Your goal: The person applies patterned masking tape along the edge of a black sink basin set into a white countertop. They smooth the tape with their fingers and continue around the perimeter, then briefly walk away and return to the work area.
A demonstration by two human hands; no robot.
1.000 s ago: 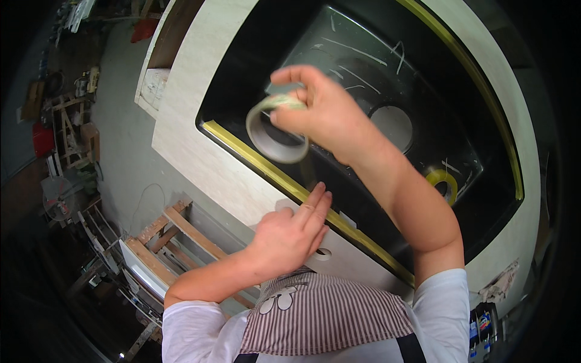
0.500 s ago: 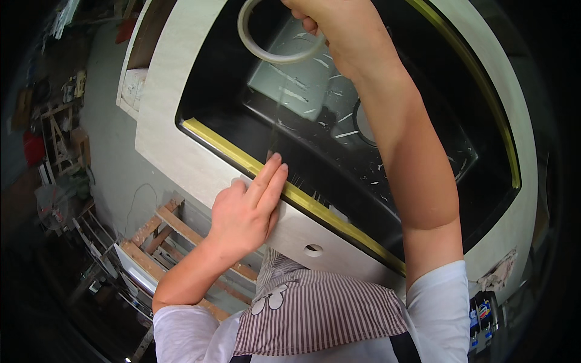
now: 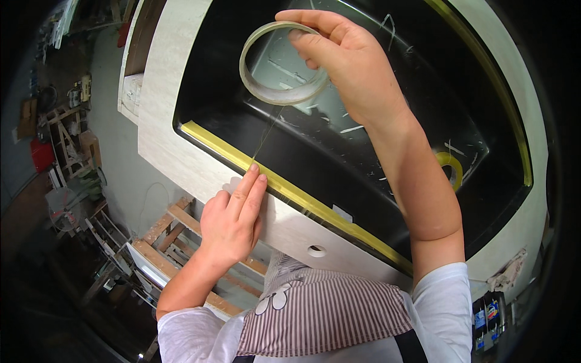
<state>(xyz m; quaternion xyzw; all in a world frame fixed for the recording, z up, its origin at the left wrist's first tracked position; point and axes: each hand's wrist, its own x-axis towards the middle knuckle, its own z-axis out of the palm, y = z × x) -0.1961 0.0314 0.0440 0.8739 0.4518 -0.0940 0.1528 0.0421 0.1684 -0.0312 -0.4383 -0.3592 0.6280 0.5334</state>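
A large roll of clear tape (image 3: 284, 95) hangs from my right hand (image 3: 357, 66), thumb inside the ring and fingers round its outer rim. From the roll, a thin see-through strip (image 3: 266, 134) runs down to the sink's front edge. There my left hand (image 3: 233, 218) lies with two fingers stretched out, their tips touching the yellow tape (image 3: 315, 209) along that edge. The black sink (image 3: 224, 91) is set in a pale countertop (image 3: 181, 163). Scraps of white material lie scattered inside it.
A yellow tape roll (image 3: 451, 171) lies in the sink, partly behind my right forearm. More yellow tape (image 3: 484, 72) lines the far right edge. A round hole (image 3: 316, 250) pierces the countertop's front strip. Wooden slats (image 3: 175, 233) stand below left; a crumpled rag (image 3: 508, 269) lies at right.
My right hand has come down and nearer with the clear tape roll. My left hand has slid slightly left along the front edge. The yellow roll has come into view.
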